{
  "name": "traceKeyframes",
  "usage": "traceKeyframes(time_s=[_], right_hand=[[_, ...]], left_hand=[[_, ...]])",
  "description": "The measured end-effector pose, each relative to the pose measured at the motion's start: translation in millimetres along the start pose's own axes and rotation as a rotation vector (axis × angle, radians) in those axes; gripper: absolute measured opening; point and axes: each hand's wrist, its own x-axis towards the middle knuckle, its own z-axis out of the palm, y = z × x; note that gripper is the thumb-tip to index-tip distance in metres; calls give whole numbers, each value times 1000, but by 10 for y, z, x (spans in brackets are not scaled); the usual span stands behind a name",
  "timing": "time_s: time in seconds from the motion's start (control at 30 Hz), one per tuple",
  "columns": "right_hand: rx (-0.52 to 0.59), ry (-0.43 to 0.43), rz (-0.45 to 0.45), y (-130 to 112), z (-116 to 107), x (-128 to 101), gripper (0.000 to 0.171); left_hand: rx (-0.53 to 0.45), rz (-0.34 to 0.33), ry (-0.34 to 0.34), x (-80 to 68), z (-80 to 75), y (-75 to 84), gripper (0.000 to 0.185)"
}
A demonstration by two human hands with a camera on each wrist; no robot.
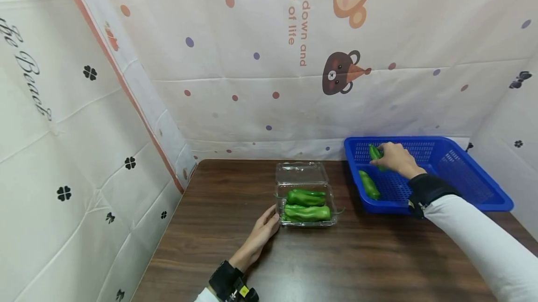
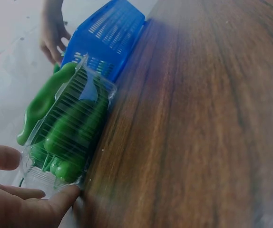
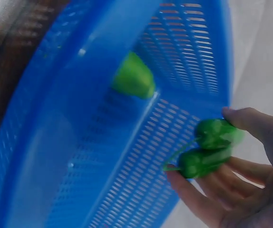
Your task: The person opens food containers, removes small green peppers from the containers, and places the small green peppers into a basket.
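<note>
Now your right hand (image 1: 395, 158) pinches 2 green peppers (image 3: 210, 147) over the blue basket (image 1: 470, 185) at right — your left hand (image 1: 262, 232), fingers relaxed, touches the clear box (image 1: 306, 199) at center.

White long sleeves (image 1: 483, 236), black wrist straps (image 1: 424, 190), bare hands, yellow tag on left strap (image 1: 243, 292)

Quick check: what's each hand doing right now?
Left hand: open, fingers resting against the clear box.
Right hand: holding green peppers inside the blue basket.

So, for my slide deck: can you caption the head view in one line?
Left hand steadies a clear box of peppers while the right hand grips a pepper in the blue basket.
</note>
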Motion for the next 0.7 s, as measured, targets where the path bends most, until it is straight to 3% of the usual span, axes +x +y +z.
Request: traceKeyframes(time_s=[0.37, 0.7], right_hand=[[31, -239, 74, 151, 185, 1, 63], [85, -278, 70, 80, 340, -14, 72]], left_hand=[[4, 5, 3, 14, 7, 2, 60], [-11, 10, -1, 11, 8, 11, 60]])
